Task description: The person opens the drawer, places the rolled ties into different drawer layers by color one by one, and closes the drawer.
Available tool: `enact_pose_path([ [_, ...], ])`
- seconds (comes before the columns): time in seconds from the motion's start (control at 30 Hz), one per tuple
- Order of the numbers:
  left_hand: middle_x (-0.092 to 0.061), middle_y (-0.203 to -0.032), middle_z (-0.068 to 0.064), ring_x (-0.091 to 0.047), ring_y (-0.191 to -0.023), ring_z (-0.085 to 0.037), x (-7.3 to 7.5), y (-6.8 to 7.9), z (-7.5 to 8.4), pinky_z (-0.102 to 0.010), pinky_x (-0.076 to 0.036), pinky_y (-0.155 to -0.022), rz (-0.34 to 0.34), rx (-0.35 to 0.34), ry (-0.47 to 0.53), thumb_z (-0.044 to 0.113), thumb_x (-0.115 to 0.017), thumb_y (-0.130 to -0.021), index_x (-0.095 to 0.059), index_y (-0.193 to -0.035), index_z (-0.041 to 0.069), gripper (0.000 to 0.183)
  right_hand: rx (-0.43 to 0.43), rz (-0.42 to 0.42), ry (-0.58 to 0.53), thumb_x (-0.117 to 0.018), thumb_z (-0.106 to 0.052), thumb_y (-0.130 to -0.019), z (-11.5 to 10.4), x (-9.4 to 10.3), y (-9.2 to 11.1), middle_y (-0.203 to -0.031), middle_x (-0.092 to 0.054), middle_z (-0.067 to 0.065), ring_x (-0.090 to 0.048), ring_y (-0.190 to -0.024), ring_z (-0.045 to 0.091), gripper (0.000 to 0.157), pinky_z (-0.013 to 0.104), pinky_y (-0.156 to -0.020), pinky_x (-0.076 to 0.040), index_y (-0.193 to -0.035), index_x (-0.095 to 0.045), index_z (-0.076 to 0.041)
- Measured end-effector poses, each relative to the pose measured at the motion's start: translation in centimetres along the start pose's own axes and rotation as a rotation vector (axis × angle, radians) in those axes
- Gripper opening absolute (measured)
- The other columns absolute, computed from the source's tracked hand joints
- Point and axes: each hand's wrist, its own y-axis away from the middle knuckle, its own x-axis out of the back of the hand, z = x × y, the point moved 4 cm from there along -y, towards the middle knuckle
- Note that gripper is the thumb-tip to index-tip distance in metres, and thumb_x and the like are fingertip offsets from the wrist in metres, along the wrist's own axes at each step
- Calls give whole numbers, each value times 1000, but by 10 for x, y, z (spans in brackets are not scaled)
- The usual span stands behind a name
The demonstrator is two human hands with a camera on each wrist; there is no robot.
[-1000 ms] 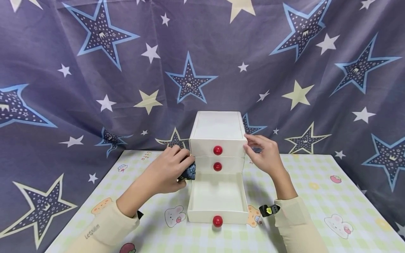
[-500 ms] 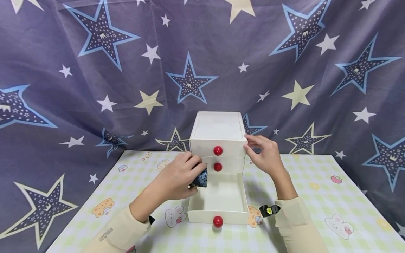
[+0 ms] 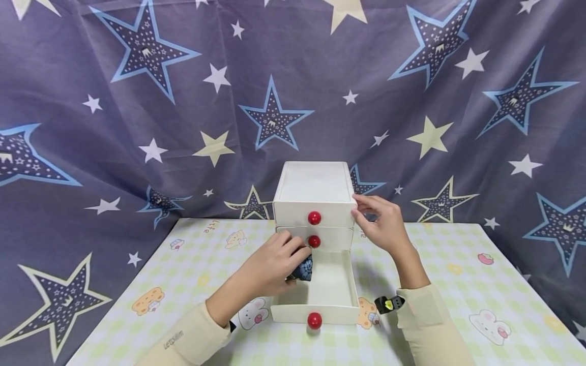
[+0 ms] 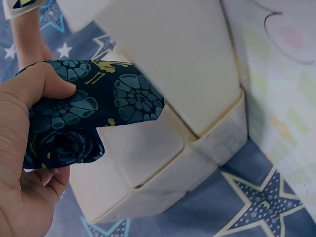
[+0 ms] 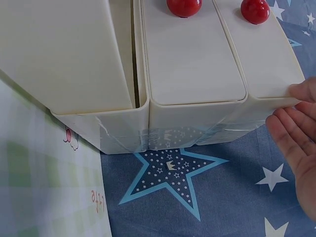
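Observation:
My left hand (image 3: 274,264) grips a folded strip of dark blue floral cloth (image 3: 303,270) over the left side of the pulled-out bottom drawer (image 3: 336,315). In the left wrist view, my thumb presses on top of the cloth (image 4: 136,96), whose lower part is rolled and whose flat end sticks out. The white drawer cabinet (image 3: 316,182) stands upright, its upper two drawers pushed in. With thumb and fingers, my right hand (image 3: 384,223) pinches the cabinet's upper right front edge. The right wrist view shows that thumb on the top drawer's front (image 5: 274,64) and the fingers along the side.
Each drawer has a red round knob, the bottom knob (image 3: 314,321) sticking out towards me. Under the cabinet is a green-checked tablecloth (image 3: 439,274) with cartoon prints. A purple star-patterned curtain (image 3: 320,127) hangs right behind the table.
My left hand has carried the cloth rightward and down, from beside the cabinet to over the bottom drawer. The right hand stays at the cabinet's edge.

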Motion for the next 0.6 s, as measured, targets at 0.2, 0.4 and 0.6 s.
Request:
enact_pose_path([
  [0.2, -58, -111, -2, -47, -93, -24, -22, 0, 1, -35, -44, -76, -25, -8, 9, 31, -93, -62, -65, -121, 12, 68, -3, -5, 4, -77, 0, -88, 1, 0, 0, -101, -74, 14, -72, -86, 26, 34, 33, -78, -61, -122, -72, 3],
  [0.4, -58, -113, -1, -48, -95, -22, -40, -1, 5, -34, -44, -76, -84, -9, -22, 38, -93, -66, -64, -123, 13, 68, 4, -2, -8, -78, 1, -87, 0, 0, 0, -101, -74, 14, -73, -86, 26, 35, 34, -78, -61, -122, -73, 3],
  [0.6, -58, -119, -1, -50, -101, -22, -51, -7, 12, -34, -45, -81, -171, -16, -78, 44, -90, -70, -64, -126, 14, 68, 9, 4, -3, -79, 1, -87, 0, 1, 0, -101, -74, 13, -73, -86, 26, 35, 34, -78, -61, -122, -73, 3],
])
